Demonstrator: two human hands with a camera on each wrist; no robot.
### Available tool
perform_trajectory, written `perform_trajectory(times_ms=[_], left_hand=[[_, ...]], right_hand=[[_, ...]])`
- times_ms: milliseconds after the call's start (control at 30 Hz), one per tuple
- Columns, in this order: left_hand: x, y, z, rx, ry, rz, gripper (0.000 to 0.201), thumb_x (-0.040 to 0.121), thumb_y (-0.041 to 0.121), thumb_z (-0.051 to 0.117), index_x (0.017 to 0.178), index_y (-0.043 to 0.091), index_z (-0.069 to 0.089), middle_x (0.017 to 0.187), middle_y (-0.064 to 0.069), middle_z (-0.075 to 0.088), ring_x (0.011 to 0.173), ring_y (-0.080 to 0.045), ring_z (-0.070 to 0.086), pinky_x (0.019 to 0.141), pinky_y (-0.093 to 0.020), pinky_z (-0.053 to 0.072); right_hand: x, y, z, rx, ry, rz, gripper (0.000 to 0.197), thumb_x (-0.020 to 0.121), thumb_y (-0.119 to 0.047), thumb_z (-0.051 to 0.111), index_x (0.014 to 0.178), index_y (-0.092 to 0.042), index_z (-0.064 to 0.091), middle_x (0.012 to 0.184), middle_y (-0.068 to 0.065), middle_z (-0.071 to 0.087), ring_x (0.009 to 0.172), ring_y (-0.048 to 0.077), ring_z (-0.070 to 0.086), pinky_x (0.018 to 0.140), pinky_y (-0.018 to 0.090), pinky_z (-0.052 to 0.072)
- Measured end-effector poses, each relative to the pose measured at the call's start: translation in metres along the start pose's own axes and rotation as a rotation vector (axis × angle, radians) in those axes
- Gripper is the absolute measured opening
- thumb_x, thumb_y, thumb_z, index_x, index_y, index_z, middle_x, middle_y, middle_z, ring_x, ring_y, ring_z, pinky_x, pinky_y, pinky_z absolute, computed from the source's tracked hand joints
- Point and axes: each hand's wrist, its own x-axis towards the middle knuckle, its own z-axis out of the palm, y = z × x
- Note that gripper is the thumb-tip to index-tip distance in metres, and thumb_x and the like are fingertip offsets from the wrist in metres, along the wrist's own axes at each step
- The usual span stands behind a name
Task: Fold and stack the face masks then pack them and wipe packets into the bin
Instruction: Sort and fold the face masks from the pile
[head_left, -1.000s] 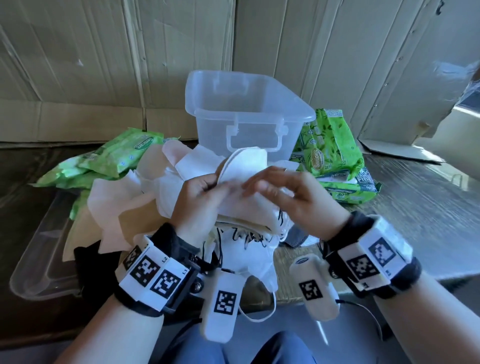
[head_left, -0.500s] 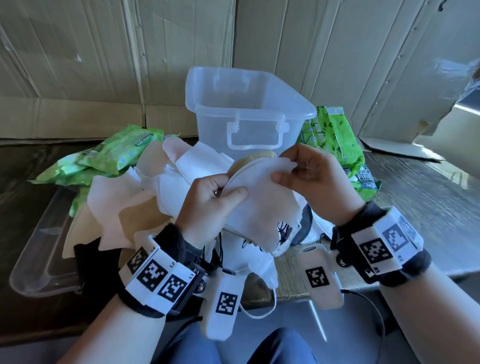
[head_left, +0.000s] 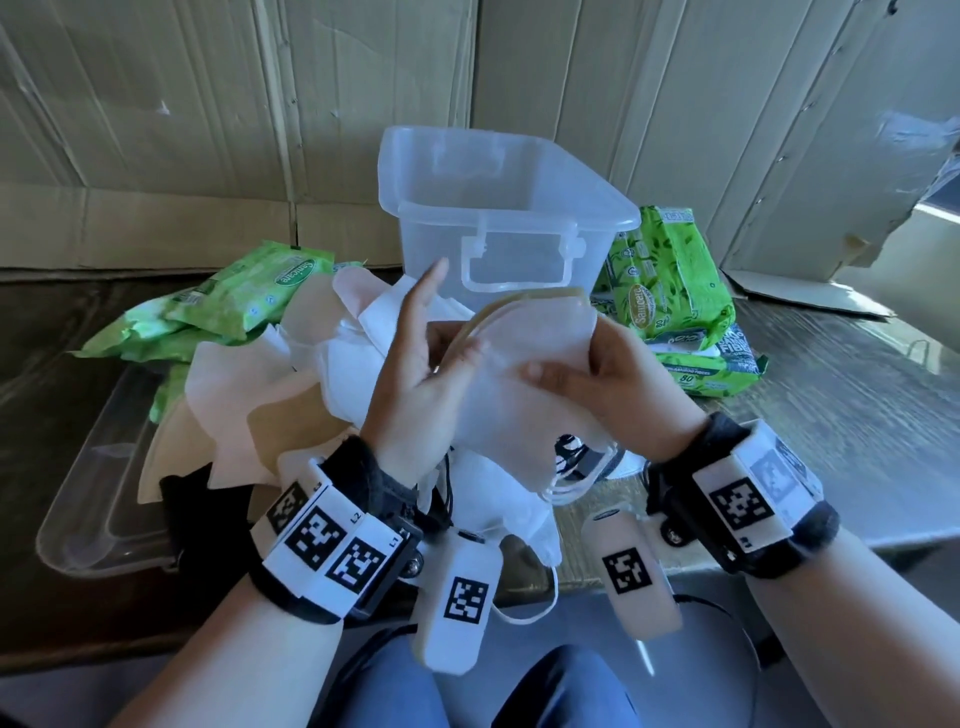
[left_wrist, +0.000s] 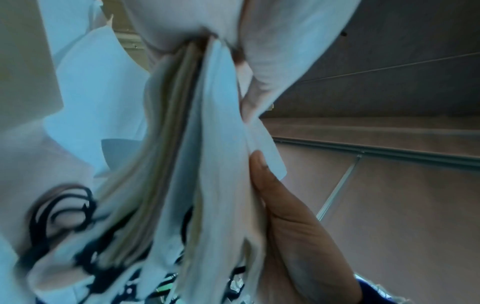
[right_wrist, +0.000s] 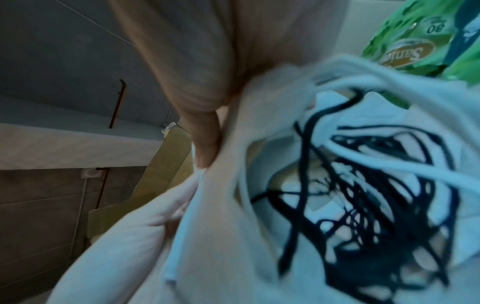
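Face masks, folded flat and gathered into a stack (head_left: 524, 384), sat upright between both hands just above the near table (head_left: 857, 415) edge. The right hand (head_left: 613, 374) pinched the stack's right side, thumb on the front face. The left hand (head_left: 421, 374) stood beside the left edge with fingers straight and spread, thumb touching the front; whether it truly gripped could not be told. In the left wrist view the stack (left_wrist: 207, 164) showed many thin layers fanning apart, so it looked light, soft and apt to slide or splay; a pinch across all layers near the fold would likely hold best. Ear loops (head_left: 524, 608) dangled below past the table edge and could snag. Behind lay a loose heap of unfolded masks (head_left: 249, 395) partly over a clear lid (head_left: 93, 519), crowding the left. Farther back stood the open clear bin (head_left: 509, 208), with green wipe packets on its left (head_left: 260, 291) and right (head_left: 670, 280); the way forward into it looked open.
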Motion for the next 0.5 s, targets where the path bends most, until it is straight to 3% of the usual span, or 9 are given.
perform_trajectory(times_ms=[67, 100, 167, 233, 300, 367, 433, 467, 500], left_hand=[[-0.001, 0.002, 0.006, -0.072, 0.183, -0.105, 0.053, 0.095, 0.02, 0.051, 0.142, 0.026, 0.029, 0.087, 0.006, 0.059, 0.081, 0.008, 0.056, 0.086, -0.015, 0.039], [-0.003, 0.004, 0.01, -0.094, 0.217, -0.154, 0.055, 0.095, 0.03, 0.049, 0.145, 0.027, 0.026, 0.097, 0.003, 0.062, 0.088, 0.007, 0.058, 0.09, -0.019, 0.041], [-0.004, 0.004, 0.017, -0.12, 0.201, -0.236, 0.068, 0.09, 0.048, 0.048, 0.147, 0.03, 0.016, 0.127, -0.008, 0.055, 0.114, -0.012, 0.056, 0.102, -0.033, 0.04], [-0.003, 0.003, 0.022, -0.093, 0.156, -0.263, 0.071, 0.093, 0.046, 0.047, 0.148, 0.028, 0.006, 0.144, 0.011, 0.033, 0.129, -0.008, 0.04, 0.11, -0.032, 0.032], [-0.004, 0.002, 0.023, -0.079, 0.13, -0.234, 0.077, 0.093, 0.035, 0.053, 0.148, 0.025, 0.001, 0.152, 0.007, 0.024, 0.136, -0.008, 0.033, 0.112, -0.03, 0.029], [-0.004, 0.003, 0.022, -0.145, 0.128, -0.193, 0.082, 0.09, 0.015, 0.059, 0.148, 0.022, 0.003, 0.137, 0.0, 0.05, 0.121, -0.006, 0.051, 0.1, -0.024, 0.043], [-0.003, 0.003, 0.017, -0.195, 0.107, -0.137, 0.079, 0.084, -0.008, 0.058, 0.145, 0.018, 0.014, 0.09, 0.009, 0.072, 0.084, 0.006, 0.064, 0.075, -0.012, 0.051], [-0.001, 0.001, 0.014, -0.176, 0.098, -0.1, 0.079, 0.081, -0.012, 0.06, 0.141, 0.02, 0.021, 0.083, 0.015, 0.072, 0.075, 0.007, 0.064, 0.07, -0.011, 0.051], [-0.001, 0.003, 0.012, -0.149, 0.062, -0.07, 0.082, 0.076, -0.011, 0.065, 0.138, 0.027, 0.028, 0.092, 0.014, 0.072, 0.075, 0.003, 0.064, 0.072, -0.016, 0.053]], right_hand=[[0.001, 0.003, 0.001, 0.083, 0.144, -0.065, 0.036, 0.075, -0.02, 0.064, 0.109, -0.012, 0.057, 0.102, -0.001, 0.067, 0.095, 0.01, 0.064, 0.088, 0.031, 0.051], [0.002, 0.004, 0.002, 0.135, 0.208, -0.084, 0.038, 0.078, -0.019, 0.061, 0.113, -0.007, 0.056, 0.103, -0.001, 0.066, 0.096, 0.009, 0.063, 0.087, 0.028, 0.051], [0.003, 0.006, 0.006, 0.19, 0.281, -0.092, 0.039, 0.082, -0.019, 0.057, 0.118, -0.003, 0.052, 0.103, -0.001, 0.065, 0.096, 0.007, 0.063, 0.083, 0.024, 0.051], [0.002, 0.009, 0.012, 0.227, 0.267, -0.081, 0.036, 0.089, -0.014, 0.054, 0.122, 0.0, 0.048, 0.104, 0.002, 0.064, 0.094, 0.006, 0.063, 0.08, 0.021, 0.051], [0.0, 0.009, 0.013, 0.237, 0.254, -0.068, 0.035, 0.091, -0.007, 0.05, 0.124, 0.004, 0.044, 0.104, 0.004, 0.063, 0.092, 0.003, 0.063, 0.075, 0.017, 0.051], [-0.001, 0.008, 0.008, 0.227, 0.26, -0.064, 0.034, 0.09, -0.005, 0.051, 0.122, 0.003, 0.046, 0.103, 0.002, 0.063, 0.089, 0.001, 0.063, 0.074, 0.016, 0.05], [-0.003, 0.005, 0.0, 0.209, 0.243, -0.058, 0.03, 0.086, -0.005, 0.055, 0.116, -0.001, 0.051, 0.1, 0.001, 0.064, 0.087, 0.002, 0.064, 0.075, 0.018, 0.051], [-0.004, 0.003, -0.003, 0.191, 0.221, -0.05, 0.029, 0.084, -0.008, 0.058, 0.112, -0.005, 0.053, 0.098, 0.001, 0.065, 0.086, 0.003, 0.064, 0.075, 0.02, 0.052], [-0.005, 0.001, -0.007, 0.162, 0.194, -0.04, 0.029, 0.08, -0.013, 0.06, 0.108, -0.008, 0.055, 0.096, 0.001, 0.066, 0.084, 0.004, 0.064, 0.076, 0.022, 0.053]])
